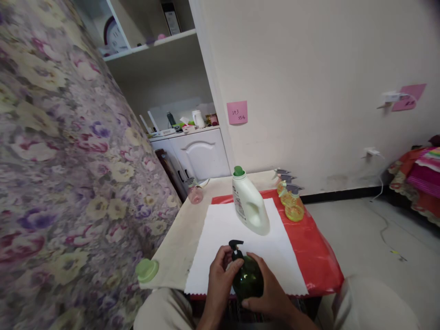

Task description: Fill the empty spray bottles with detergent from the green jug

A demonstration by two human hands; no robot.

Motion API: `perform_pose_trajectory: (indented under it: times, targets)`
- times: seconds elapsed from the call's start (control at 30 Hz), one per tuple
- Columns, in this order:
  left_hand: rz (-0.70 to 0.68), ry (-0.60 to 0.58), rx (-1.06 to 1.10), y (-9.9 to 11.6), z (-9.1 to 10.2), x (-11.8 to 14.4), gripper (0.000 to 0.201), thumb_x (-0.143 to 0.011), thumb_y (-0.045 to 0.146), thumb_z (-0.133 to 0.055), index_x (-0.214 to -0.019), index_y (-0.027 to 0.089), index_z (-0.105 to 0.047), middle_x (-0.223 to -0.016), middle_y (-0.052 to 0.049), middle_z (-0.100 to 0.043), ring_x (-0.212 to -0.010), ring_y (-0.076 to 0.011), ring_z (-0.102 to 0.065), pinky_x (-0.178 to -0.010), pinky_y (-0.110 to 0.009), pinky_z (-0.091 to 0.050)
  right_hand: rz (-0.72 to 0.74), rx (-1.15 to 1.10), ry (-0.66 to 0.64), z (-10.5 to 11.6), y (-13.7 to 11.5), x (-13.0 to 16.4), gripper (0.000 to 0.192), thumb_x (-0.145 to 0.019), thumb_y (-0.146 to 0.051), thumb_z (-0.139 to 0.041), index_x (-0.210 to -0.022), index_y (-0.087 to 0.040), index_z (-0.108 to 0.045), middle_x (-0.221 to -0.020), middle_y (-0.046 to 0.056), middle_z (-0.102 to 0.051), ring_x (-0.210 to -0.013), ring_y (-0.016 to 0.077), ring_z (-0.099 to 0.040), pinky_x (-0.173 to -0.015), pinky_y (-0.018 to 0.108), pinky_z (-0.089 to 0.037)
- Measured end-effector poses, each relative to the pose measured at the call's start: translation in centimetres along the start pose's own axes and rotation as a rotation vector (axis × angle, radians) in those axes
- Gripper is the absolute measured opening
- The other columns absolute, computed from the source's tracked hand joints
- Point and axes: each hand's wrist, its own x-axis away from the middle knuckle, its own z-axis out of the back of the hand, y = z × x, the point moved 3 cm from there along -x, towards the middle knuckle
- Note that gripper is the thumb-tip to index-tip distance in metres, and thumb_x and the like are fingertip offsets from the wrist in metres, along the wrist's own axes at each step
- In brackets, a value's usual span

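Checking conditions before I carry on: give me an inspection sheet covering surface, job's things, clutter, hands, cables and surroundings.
Surface: table, partly covered by a red sheet with a white cloth over it.
Job's things: dark green pump bottle in both hands; pale jug standing beyond it on the cloth.
Clutter: pale green cap at the near left corner; pink bottle far left; yellow spray bottles far right.
Hands: left hand at the bottle's neck; right hand around its body.
Cables: white cable hanging from a wall plug to the floor, right.
Surroundings: floral curtain left; cabinet behind.
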Motion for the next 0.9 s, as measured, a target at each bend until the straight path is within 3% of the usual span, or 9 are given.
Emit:
perform_pose_trajectory:
  times: [0.2, 0.3, 0.43, 0.63, 0.77, 0.83, 0.9]
  targets:
    - [0.071, -0.147, 0.077, 0.1, 0.1, -0.2, 0.036, -0.069, 0.036, -0.075, -0.100, 0.018, -0.071, -0.096, -0.008, -0.076, -0.098, -0.0274, -0.067, -0.094, -0.039, -0.047, 0.065, -0.154, -0.108, 0.0, 0.5, -0.2, 0.091, -0.051, -0.021, -0.078, -0.133, -0.024, -0.039, -0.136, 0.010, -0.053, -0.124, 0.0308, -0.050, -0.105, 0.045, -0.038]
    - [0.041, -0.094, 0.101, 0.3, 0.1, 0.1, 0.039, -0.072, 0.038, -0.072, -0.106, 0.019, -0.070, -0.102, -0.009, -0.075, -0.099, -0.0266, -0.066, -0.095, -0.039, -0.047, 0.070, -0.143, -0.089, -0.2, 0.7, -0.2, 0.091, -0.051, -0.020, -0.077, -0.134, -0.024, -0.039, -0.138, 0.010, -0.052, -0.127, 0.0309, -0.048, -0.107, 0.045, -0.036]
    - [0.064, -0.070, 0.071, -0.1, -0.1, 0.2, 0.031, -0.069, 0.034, -0.076, -0.095, 0.018, -0.071, -0.093, -0.007, -0.076, -0.094, -0.0255, -0.068, -0.090, -0.035, -0.049, 0.088, -0.150, -0.087, -0.2, 0.5, -0.2, 0.092, -0.051, -0.022, -0.079, -0.134, -0.024, -0.040, -0.140, 0.010, -0.050, -0.130, 0.0318, -0.045, -0.110, 0.047, -0.033]
    - [0.131, -0.211, 0.216, -0.4, 0.3, 0.4, 0.042, -0.071, 0.038, -0.074, -0.107, 0.016, -0.069, -0.103, -0.013, -0.076, -0.100, -0.0296, -0.067, -0.094, -0.041, -0.047, 0.057, -0.417, -0.304, -0.5, -0.5, -0.2, 0.097, -0.048, -0.037, -0.086, -0.133, -0.023, -0.042, -0.137, 0.012, -0.053, -0.123, 0.0344, -0.052, -0.103, 0.050, -0.039]
    - [0.097, -0.132, 0.088, -0.5, -0.3, 0.8, 0.042, -0.077, 0.041, -0.068, -0.112, 0.018, -0.065, -0.111, -0.012, -0.073, -0.108, -0.0290, -0.064, -0.098, -0.041, -0.045, 0.108, -0.253, -0.147, -0.6, 0.0, -0.2, 0.093, -0.050, -0.026, -0.084, -0.134, -0.024, -0.042, -0.137, 0.011, -0.052, -0.126, 0.0338, -0.048, -0.107, 0.051, -0.035]
    - [0.067, -0.066, -0.018, -0.6, -0.7, 0.9, 0.037, -0.078, 0.042, -0.066, -0.106, 0.018, -0.066, -0.108, -0.010, -0.073, -0.107, -0.0289, -0.064, -0.097, -0.040, -0.045, 0.149, -0.137, -0.062, -0.5, 0.4, -0.1, 0.096, -0.049, -0.019, -0.084, -0.135, -0.025, -0.041, -0.142, 0.011, -0.047, -0.133, 0.0333, -0.040, -0.112, 0.050, -0.027]
    - [0.053, -0.039, -0.086, -0.7, -0.9, 0.8, 0.033, -0.078, 0.044, -0.065, -0.099, 0.019, -0.068, -0.104, -0.009, -0.073, -0.106, -0.0293, -0.063, -0.098, -0.040, -0.045, 0.154, -0.127, -0.062, -0.5, 0.7, -0.1, 0.097, -0.048, -0.019, -0.084, -0.136, -0.024, -0.042, -0.145, 0.012, -0.045, -0.136, 0.0334, -0.037, -0.114, 0.051, -0.024]
